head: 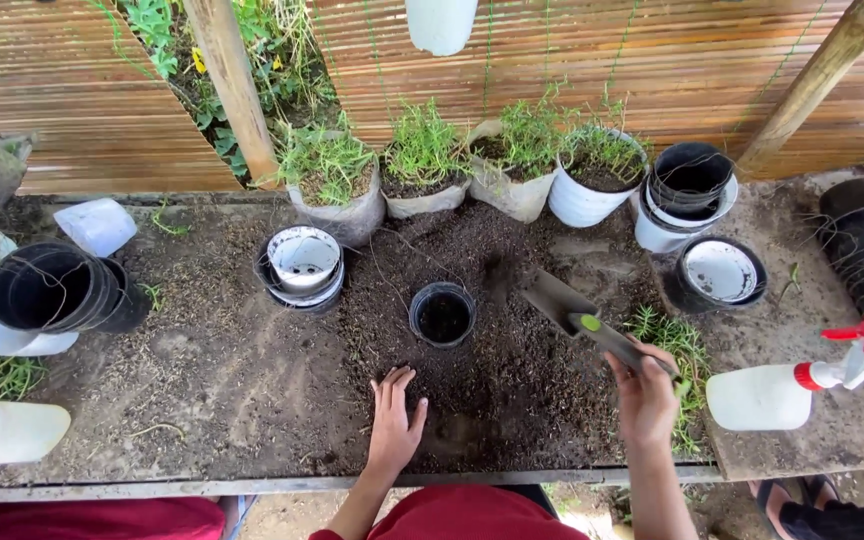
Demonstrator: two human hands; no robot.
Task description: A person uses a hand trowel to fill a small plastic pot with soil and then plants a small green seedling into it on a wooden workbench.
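The right hand (644, 398) is wrapped around the green-trimmed handle of a grey metal hand trowel (577, 316), whose blade is raised above loose dark potting soil (512, 370) heaped on the wooden bench (202, 380). The left hand (395, 420) lies flat on that soil, fingers spread. A small round black plastic pot (443, 314), partly filled, stands just beyond it, left of the blade.

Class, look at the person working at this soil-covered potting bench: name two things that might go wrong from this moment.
1. The right hand holds the green-handled trowel raised beside the small black plastic pot; soil tipped from there could miss the pot's narrow mouth.
2. The white spray bottle with a red trigger lies near the right elbow, so it might get knocked.
3. The left hand rests flat on loose soil and may slide.
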